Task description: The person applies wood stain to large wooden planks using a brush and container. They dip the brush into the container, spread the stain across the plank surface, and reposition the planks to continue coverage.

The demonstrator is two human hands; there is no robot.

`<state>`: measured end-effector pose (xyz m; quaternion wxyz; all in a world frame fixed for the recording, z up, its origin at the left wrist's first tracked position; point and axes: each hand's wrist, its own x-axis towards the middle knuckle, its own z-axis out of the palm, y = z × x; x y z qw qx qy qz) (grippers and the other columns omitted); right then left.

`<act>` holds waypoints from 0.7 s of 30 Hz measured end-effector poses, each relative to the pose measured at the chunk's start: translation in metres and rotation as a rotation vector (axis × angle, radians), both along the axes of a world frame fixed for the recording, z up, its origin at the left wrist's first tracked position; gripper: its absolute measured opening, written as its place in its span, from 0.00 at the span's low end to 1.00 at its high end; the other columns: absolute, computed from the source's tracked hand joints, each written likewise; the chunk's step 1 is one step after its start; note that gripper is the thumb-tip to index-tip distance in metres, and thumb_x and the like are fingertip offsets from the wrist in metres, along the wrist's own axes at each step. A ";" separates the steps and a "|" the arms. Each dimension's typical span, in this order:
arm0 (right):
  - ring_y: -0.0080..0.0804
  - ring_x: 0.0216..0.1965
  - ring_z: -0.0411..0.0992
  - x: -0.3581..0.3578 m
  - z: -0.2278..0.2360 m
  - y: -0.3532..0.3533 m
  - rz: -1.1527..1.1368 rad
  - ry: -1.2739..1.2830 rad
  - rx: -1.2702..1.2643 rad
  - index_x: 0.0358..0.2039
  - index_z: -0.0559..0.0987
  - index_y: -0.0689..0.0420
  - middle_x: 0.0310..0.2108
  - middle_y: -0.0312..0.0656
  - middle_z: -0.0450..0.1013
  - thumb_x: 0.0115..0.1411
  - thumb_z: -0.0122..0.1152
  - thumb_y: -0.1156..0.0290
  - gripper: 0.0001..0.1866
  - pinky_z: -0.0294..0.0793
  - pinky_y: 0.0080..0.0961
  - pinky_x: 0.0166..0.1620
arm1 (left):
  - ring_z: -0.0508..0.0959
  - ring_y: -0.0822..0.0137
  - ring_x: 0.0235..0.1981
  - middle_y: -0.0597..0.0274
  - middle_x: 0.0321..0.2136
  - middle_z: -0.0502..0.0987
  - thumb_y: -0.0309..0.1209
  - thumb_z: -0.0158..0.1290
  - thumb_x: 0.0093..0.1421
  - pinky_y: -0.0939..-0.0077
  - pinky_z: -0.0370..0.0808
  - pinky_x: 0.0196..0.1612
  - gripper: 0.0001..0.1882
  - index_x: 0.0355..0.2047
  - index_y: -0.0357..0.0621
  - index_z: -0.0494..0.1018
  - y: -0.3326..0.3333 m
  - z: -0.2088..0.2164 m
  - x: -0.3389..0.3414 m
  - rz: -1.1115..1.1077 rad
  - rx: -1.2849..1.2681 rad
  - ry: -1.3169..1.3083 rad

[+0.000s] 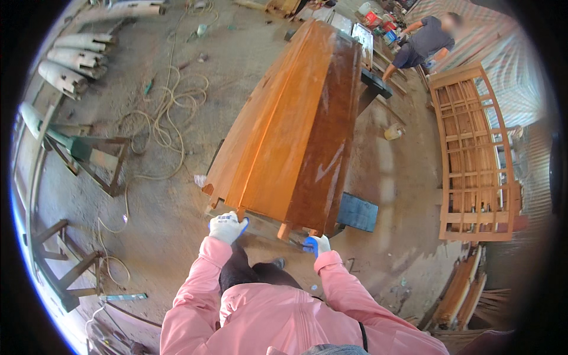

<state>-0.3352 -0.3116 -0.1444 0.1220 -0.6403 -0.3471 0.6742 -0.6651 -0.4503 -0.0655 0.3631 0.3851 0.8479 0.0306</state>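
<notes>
As the pink sleeves [207, 272] reach up from six o'clock, here's the left hand [227, 228] at half past seven, white glove folded in around a stub at the near end of the wooden panel [296, 124], its fingertips lost underneath. Over at five, the right hand [319, 244] curls on another stub, blue-coated fingers bent in, the rest of its grip tucked out of sight. And the panel itself, orange and darker brown, stretches from just below centre up to twelve, covering most of whatever bears it; a blue-grey block [358, 213] pokes out at four, partly hidden. Tangled hose [163, 121] loops at ten, its ends hard to trace. Across at three stands a slatted wooden frame [473, 154], planks behind it only glimpsed through the gaps. Far off at half past one, a co-worker [427, 44] bends, one hand hard to make out.
</notes>
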 end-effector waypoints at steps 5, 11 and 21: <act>0.31 0.22 0.74 -0.006 -0.017 0.004 0.078 0.042 0.014 0.35 0.78 0.60 0.25 0.40 0.76 0.52 0.66 0.67 0.13 0.74 0.31 0.24 | 0.79 0.53 0.49 0.50 0.45 0.79 0.62 0.41 0.59 0.61 0.72 0.52 0.36 0.47 0.42 0.76 0.006 -0.005 0.006 -0.006 -0.169 0.129; 0.36 0.30 0.76 -0.018 -0.039 0.011 0.250 -0.023 -0.046 0.36 0.81 0.60 0.31 0.41 0.78 0.53 0.65 0.61 0.16 0.77 0.39 0.31 | 0.78 0.59 0.26 0.55 0.29 0.79 0.50 0.52 0.60 0.65 0.73 0.29 0.20 0.36 0.45 0.77 -0.011 -0.063 0.003 0.429 0.184 -0.230; 0.34 0.21 0.72 -0.029 -0.047 0.013 0.310 -0.051 -0.084 0.26 0.83 0.58 0.23 0.41 0.77 0.47 0.70 0.65 0.11 0.73 0.33 0.24 | 0.80 0.52 0.42 0.57 0.43 0.78 0.37 0.51 0.65 0.55 0.78 0.43 0.14 0.49 0.46 0.72 -0.029 -0.105 -0.035 0.841 0.360 -1.304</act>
